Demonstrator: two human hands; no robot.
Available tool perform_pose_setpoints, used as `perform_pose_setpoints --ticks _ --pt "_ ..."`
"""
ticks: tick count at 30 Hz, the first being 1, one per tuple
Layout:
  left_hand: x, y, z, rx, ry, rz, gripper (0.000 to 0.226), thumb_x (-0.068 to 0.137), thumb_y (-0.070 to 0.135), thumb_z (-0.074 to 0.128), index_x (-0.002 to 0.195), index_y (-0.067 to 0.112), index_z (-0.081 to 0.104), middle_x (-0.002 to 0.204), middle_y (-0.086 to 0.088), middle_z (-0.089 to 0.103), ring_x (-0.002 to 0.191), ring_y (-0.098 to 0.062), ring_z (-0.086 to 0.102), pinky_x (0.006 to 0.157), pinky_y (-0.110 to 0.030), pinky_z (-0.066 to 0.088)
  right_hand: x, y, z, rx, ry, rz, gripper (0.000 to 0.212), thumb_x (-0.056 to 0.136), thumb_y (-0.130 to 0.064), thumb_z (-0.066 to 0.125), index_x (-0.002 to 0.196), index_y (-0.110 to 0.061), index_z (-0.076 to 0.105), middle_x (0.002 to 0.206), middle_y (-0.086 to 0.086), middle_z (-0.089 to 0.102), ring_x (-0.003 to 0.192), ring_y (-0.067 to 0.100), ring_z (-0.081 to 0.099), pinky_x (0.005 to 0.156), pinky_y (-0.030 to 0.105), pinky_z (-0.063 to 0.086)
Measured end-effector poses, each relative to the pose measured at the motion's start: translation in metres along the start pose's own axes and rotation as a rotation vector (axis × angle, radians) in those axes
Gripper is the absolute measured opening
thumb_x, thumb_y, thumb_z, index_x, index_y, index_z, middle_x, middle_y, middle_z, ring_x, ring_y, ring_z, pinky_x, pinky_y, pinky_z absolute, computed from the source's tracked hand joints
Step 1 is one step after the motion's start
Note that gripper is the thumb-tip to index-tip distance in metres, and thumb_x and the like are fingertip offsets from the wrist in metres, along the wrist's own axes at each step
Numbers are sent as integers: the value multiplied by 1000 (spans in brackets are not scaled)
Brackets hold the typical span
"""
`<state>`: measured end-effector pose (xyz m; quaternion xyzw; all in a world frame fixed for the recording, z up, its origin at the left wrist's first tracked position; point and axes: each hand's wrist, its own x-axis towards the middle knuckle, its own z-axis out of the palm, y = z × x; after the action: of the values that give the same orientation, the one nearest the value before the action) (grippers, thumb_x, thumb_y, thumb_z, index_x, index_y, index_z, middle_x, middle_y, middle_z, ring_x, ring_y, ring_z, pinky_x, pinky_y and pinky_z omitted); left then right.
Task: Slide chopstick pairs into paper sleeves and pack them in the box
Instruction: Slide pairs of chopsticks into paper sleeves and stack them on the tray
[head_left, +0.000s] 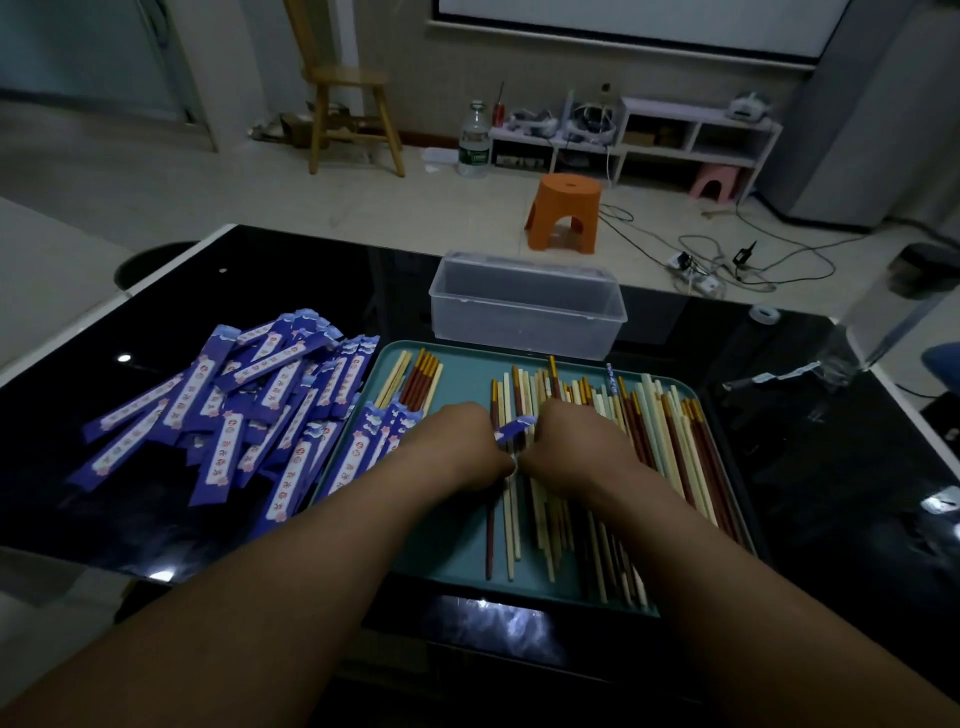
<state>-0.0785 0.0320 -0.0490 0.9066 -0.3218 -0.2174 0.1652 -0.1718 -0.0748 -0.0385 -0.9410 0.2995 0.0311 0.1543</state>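
Black glossy tabletop (270, 291), dim room behind, and the action sits dead centre on the teal tray (457, 551). Left hand (457, 441) and right hand (576, 441) meet knuckles-up, both curled tight, pinching one purple sleeve (514, 430) that bridges the small gap between them. What the fingertips do underneath is hidden.

Directly below the grip, toward the person, cream and dark sticks run down to the tray's near rim. Right of the grip it's packed: the loose chopsticks (660, 431) fan out all the way to the tray's right edge, the right hand resting on them. Left of the grip there's a bare strip of teal (the only real elbow room on the tray), then a few spare sleeves (363, 447) lying over the left rim. Further left, off the tray, the big sleeve pile (234, 410) sprawls over the table.

Beyond the grip, a short bundle of sticks (415, 379) lies by the far-left corner, and the clear box (524, 317) stands open-topped just past the tray's far rim.
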Motion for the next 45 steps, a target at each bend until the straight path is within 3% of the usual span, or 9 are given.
perform_pose_setpoints --ticks 3,9,15,21,26,30,33,37,45 --pt "0 -4 1 -3 22 -6 34 87 40 72 75 22 45 76 -1 51 66 -18 51 64 -33 41 -1 -5 4 -7 61 -48 25 92 -34 69 106 -21 52 88 -4 56 79 19 58 59 31 39" --pt "2 -12 -4 -150 30 -64 29 88 36 71 76 16 54 74 -6 54 64 -22 53 55 -30 36 -3 -15 3 -53 12 -21 32 94 -32 67 72 -26 44 73 -4 52 68 17 54 59 28 41" --pt "3 -12 -7 -271 1 -112 29 88 35 72 75 14 57 76 -8 58 65 -22 54 53 -29 35 -1 -27 7 -109 -52 -7 18 95 -25 63 82 -16 56 78 2 55 68 19 56 60 28 43" --pt "2 -9 -12 -435 44 -135 28 85 33 73 92 6 70 80 -10 63 65 -26 61 53 -28 41 4 -6 -16 259 -110 157 37 92 -35 70 66 -11 58 60 3 55 50 17 48 50 23 40" --pt "3 2 -9 -471 100 -84 27 87 37 71 91 11 71 86 -10 69 76 -25 68 65 -35 54 -8 13 -31 547 -21 176 25 92 -25 67 82 -1 68 65 7 64 53 16 59 52 24 45" --pt "-4 12 -5 -538 77 4 16 94 29 66 83 18 65 79 -6 67 64 -16 64 50 -27 49 -11 17 -33 668 -23 159 15 94 -14 64 93 1 65 73 13 69 50 11 63 45 23 46" --pt "-9 13 -10 -549 86 54 16 96 28 66 91 12 67 89 -14 71 76 -27 70 67 -40 58 -12 22 -35 789 -118 149 8 98 -9 60 103 -5 63 82 13 68 63 17 69 51 24 50" --pt "-16 9 -20 -696 -19 139 16 100 18 63 102 3 64 92 -12 76 53 -19 63 42 -21 43 -11 25 -38 1032 -235 113 16 99 -3 58 114 -6 63 90 18 75 71 23 73 57 28 55" --pt "-22 0 -19 -738 -76 232 13 102 20 63 97 8 66 83 -5 68 56 -6 56 53 -22 47 -11 23 -36 1230 -226 50 17 103 -12 61 116 -2 65 93 18 74 72 24 72 58 30 56"
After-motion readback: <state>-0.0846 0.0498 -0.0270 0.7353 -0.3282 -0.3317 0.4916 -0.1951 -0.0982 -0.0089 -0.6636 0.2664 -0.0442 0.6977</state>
